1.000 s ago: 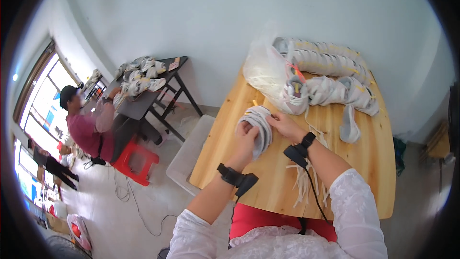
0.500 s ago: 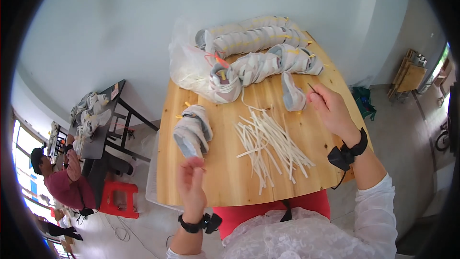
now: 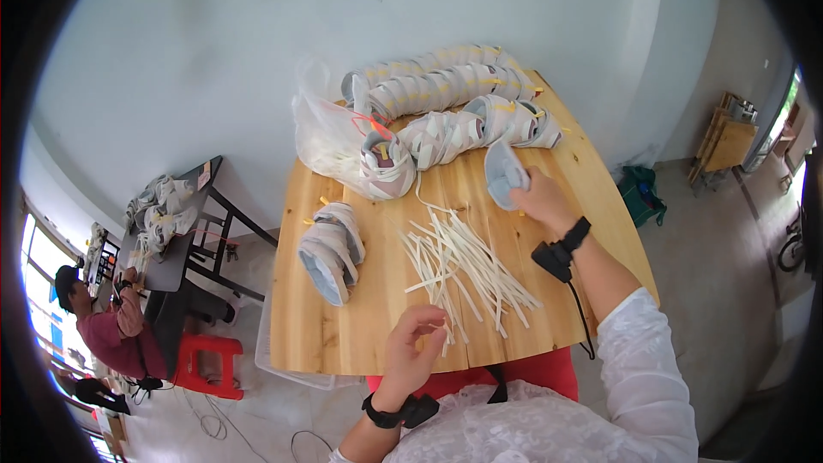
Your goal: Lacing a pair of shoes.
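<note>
My right hand (image 3: 546,201) is closed on the edge of a single pale grey shoe upper (image 3: 501,176), which it tilts up off the wooden table. The dark thin tool that showed in this hand is hidden now. My left hand (image 3: 413,350) is over the table's front edge, fingers curved and slightly apart, beside the lower ends of a loose pile of cream shoelaces (image 3: 467,270). I see nothing held in it. A small stack of grey shoe uppers (image 3: 330,250) lies to the left. Behind the laces sits a laced shoe upper (image 3: 386,167) in white and mauve.
Long rows of nested shoe uppers (image 3: 454,90) line the back of the wooden table (image 3: 377,291). A clear plastic bag (image 3: 321,133) stands at the back left. Further left, a person (image 3: 124,330) sits at a dark table (image 3: 176,249) near a red stool (image 3: 208,364).
My right hand has moved left onto the single shoe upper and tilted it up. My left hand has left the small stack and moved right and nearer, beside the laces.
</note>
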